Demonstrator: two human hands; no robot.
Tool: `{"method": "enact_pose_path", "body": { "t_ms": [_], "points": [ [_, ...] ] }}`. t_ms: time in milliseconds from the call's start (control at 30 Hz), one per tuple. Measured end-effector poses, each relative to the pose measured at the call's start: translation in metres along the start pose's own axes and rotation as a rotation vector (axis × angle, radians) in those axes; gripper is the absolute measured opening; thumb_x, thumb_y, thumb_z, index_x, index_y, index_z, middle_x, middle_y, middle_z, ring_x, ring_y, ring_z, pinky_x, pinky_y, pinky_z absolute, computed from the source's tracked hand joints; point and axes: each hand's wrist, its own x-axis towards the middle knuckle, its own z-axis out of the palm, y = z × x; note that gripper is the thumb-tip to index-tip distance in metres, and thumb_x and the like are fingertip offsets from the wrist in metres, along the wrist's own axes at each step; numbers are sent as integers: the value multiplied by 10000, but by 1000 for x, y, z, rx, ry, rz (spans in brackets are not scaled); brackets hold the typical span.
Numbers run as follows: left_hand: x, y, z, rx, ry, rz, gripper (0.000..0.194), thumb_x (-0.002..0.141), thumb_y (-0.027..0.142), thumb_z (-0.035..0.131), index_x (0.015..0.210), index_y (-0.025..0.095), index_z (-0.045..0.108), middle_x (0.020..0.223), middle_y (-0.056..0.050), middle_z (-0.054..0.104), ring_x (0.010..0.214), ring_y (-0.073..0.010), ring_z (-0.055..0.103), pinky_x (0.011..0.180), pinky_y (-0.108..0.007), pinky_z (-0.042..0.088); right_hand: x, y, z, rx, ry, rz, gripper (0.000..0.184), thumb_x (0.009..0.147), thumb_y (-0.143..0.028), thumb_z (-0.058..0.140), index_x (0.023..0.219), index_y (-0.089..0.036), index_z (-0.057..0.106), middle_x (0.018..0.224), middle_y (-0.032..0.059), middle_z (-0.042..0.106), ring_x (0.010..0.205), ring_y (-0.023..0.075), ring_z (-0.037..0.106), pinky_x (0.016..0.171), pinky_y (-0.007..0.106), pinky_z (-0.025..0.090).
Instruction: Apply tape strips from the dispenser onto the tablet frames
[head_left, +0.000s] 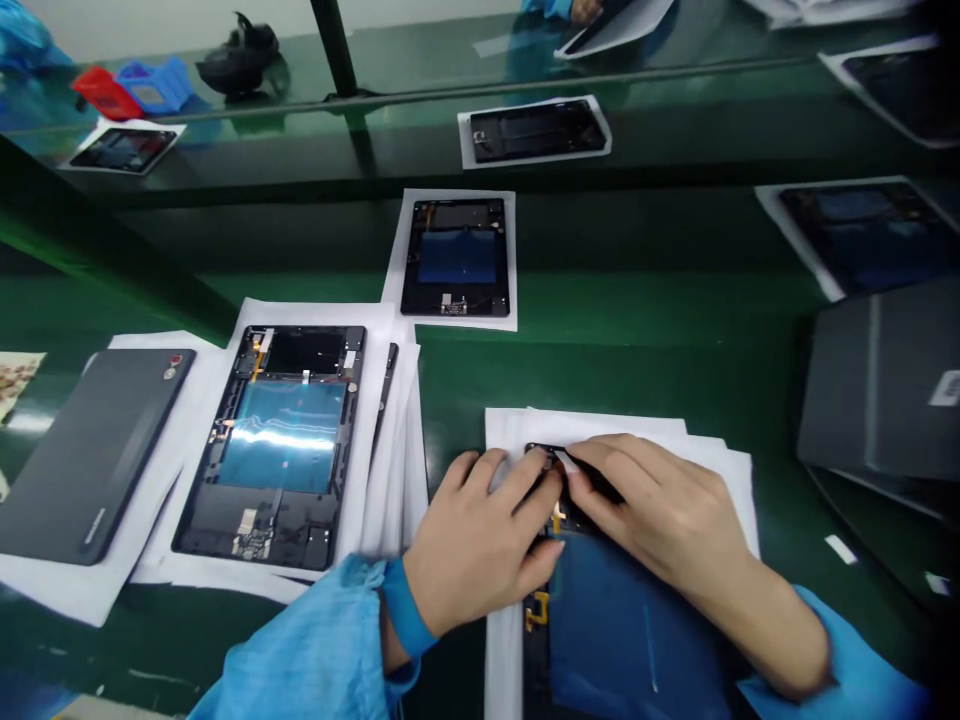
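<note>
An opened tablet (622, 610) lies on white paper sheets in front of me, with a blue battery area and an orange flex cable (537, 610) at its left side. My left hand (480, 540) rests over the tablet's upper left corner, fingers spread and bent, the fingertips touching its top edge. My right hand (660, 500) is closed in a pinch at that same edge, on a small white tab (568, 462). The two hands' fingertips almost meet there. Both hands hide much of the tablet's upper part.
To the left, another opened tablet (281, 440) and a closed grey tablet (97, 450) lie on white sheets (397, 440). Further opened tablets (457, 255) lie beyond. A dark box-like object (885, 380) stands at right. A green post (112, 240) slants in at left; a co-worker's hand (585, 10) shows at the top.
</note>
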Motion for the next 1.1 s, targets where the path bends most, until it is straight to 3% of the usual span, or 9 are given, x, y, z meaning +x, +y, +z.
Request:
{"method": "enact_pose_path", "body": {
  "t_ms": [433, 567, 700, 767, 833, 900, 1000, 1100],
  "points": [
    [-1, 2, 3, 9, 92, 20, 374, 907, 377, 496, 1233, 199, 544, 1367, -103, 496, 1134, -259, 512, 964, -423, 429, 5, -4, -3, -56, -66, -46, 155, 909, -192, 504, 884, -172, 655, 903, 49, 653, 753, 155, 604, 615, 282, 463],
    [-1, 3, 5, 14, 101, 61, 328, 908, 344, 505, 1188, 184, 565, 1362, -132, 493, 1148, -260, 518, 982, -414, 426, 10, -12, -10, -181, -197, -129, 190, 876, -152, 477, 863, -153, 667, 923, 68, 649, 705, 173, 583, 552, 303, 454],
    [-3, 4, 6, 14, 124, 58, 315, 912, 315, 500, 1180, 163, 569, 1349, -155, 498, 1136, -264, 525, 983, -408, 425, 2, -15, -21, -283, -321, -225, 310, 798, -97, 470, 1051, -106, 649, 1030, 121, 644, 820, 234, 590, 661, 358, 501],
    [-4, 4, 7, 6, 131, 60, 320, 914, 321, 499, 1183, 160, 567, 1357, -158, 488, 1137, -266, 522, 982, -405, 421, 4, -9, -28, -232, -354, -262, 368, 802, -93, 459, 1133, -119, 617, 1091, 119, 635, 890, 234, 591, 703, 351, 506],
    [-6, 4, 9, -4, 139, 72, 314, 916, 335, 499, 1168, 164, 573, 1359, -156, 483, 1135, -264, 521, 976, -399, 422, 23, -2, -30, -122, -446, -287, 289, 863, -155, 450, 1083, -185, 636, 1053, 78, 644, 862, 192, 598, 659, 299, 494],
    [-7, 3, 9, 3, 149, 73, 306, 915, 344, 500, 1156, 172, 579, 1349, -151, 490, 1122, -262, 527, 961, -394, 428, 60, 1, -22, -97, -537, -251, 220, 917, -262, 447, 970, -223, 657, 971, 51, 649, 800, 168, 599, 589, 270, 461],
    [-9, 2, 10, 32, 171, 66, 312, 907, 355, 519, 1157, 180, 582, 1323, -148, 514, 1100, -259, 538, 942, -386, 437, 135, -4, 13, -253, -545, -127, 240, 915, -283, 471, 1026, -155, 641, 1032, 121, 628, 915, 234, 598, 640, 319, 469],
    [-10, 1, 10, 42, 187, 54, 329, 899, 394, 533, 1147, 186, 594, 1321, -141, 521, 1080, -252, 547, 926, -379, 444, 196, -16, 61, -273, -584, -151, 257, 905, -300, 530, 1057, -109, 610, 1059, 122, 613, 934, 213, 598, 743, 344, 502]
  ]
}}
